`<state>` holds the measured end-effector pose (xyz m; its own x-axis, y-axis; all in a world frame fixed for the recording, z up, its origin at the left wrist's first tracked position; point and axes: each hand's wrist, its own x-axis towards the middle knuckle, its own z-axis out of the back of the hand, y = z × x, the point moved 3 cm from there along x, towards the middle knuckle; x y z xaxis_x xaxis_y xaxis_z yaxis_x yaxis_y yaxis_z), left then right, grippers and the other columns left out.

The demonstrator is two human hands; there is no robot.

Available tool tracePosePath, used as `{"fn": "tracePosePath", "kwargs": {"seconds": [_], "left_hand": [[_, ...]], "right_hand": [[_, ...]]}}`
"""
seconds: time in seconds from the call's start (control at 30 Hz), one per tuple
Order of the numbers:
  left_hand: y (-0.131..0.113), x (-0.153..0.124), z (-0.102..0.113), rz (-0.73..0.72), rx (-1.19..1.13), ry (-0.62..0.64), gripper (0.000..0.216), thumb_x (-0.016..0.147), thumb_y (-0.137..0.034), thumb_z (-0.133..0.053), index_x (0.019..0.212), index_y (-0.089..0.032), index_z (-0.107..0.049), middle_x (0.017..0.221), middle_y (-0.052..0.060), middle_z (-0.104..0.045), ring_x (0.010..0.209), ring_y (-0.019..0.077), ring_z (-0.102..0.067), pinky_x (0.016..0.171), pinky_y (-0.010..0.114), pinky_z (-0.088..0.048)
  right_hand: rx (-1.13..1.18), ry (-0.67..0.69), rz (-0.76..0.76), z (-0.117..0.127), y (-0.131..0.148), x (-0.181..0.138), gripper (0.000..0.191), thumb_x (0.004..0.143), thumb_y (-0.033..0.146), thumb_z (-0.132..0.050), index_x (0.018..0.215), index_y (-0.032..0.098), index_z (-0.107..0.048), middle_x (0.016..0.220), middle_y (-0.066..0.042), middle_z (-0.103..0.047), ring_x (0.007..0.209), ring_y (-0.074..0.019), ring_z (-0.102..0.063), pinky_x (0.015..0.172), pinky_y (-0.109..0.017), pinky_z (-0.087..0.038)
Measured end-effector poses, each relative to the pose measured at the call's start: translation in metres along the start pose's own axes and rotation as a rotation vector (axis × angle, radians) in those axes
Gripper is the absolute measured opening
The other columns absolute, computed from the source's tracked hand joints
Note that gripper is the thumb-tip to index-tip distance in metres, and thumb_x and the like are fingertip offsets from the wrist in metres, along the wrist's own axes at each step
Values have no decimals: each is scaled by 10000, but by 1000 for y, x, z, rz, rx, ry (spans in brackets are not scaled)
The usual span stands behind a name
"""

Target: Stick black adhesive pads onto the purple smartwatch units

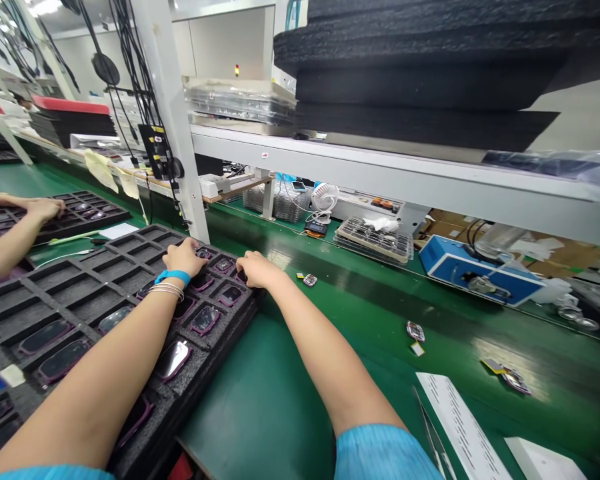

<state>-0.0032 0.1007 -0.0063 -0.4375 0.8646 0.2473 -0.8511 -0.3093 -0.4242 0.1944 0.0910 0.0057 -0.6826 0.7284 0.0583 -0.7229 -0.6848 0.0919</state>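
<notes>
A black foam tray (153,263) divided into cells lies at the left, with purple-framed watch cases (206,320) in several cells. My left hand (184,259), a blue band and bracelets at its wrist, bends its fingers round a small watch case (203,253) near the tray's far end. At the far right corner of the tray is my right hand (258,270). Its thumb and fingers are closed on a dark piece (241,274) there, mostly hidden by them. Between the hands, another watch case (225,265) rests in its cell.
Opened watch parts (415,331) with small boards lie along the green bench (360,313). Tweezers (433,433) and a slotted white strip (460,427) are at the front right. A post (173,127) and a shelf (380,167) stand beyond. A co-worker's hand (45,209) works left.
</notes>
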Motion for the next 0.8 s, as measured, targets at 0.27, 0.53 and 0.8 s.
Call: {"fn": "tracePosePath", "kwargs": {"seconds": [0.27,0.53,0.8], "left_hand": [[1,0,-1,-9,-2,8,318,654,-336,-686,924,-270,-532,891,62,-652,1123,336,-465,874,437,-382],[0,-1,1,-4,-13,23,321,653,-335,-677,935,-269,-538,895,71,-640,1135,340,-462,875,430,-373],[0,-1,0,-11,-16,23,322,658,-321,-675,948,-267,-547,903,73,-641,1143,341,-457,875,430,-380]], "right_hand": [[14,0,-1,0,0,0,306,693,71,-647,970,192,-599,1030,-84,-537,980,-225,-509,793,-294,-452],[19,1,-7,0,0,0,310,689,72,-647,970,197,-603,1024,-74,-536,980,-226,-508,789,-292,-456],[23,4,-2,1,-1,0,313,687,68,-650,970,193,-604,1026,-79,-538,981,-224,-507,807,-298,-452]]}}
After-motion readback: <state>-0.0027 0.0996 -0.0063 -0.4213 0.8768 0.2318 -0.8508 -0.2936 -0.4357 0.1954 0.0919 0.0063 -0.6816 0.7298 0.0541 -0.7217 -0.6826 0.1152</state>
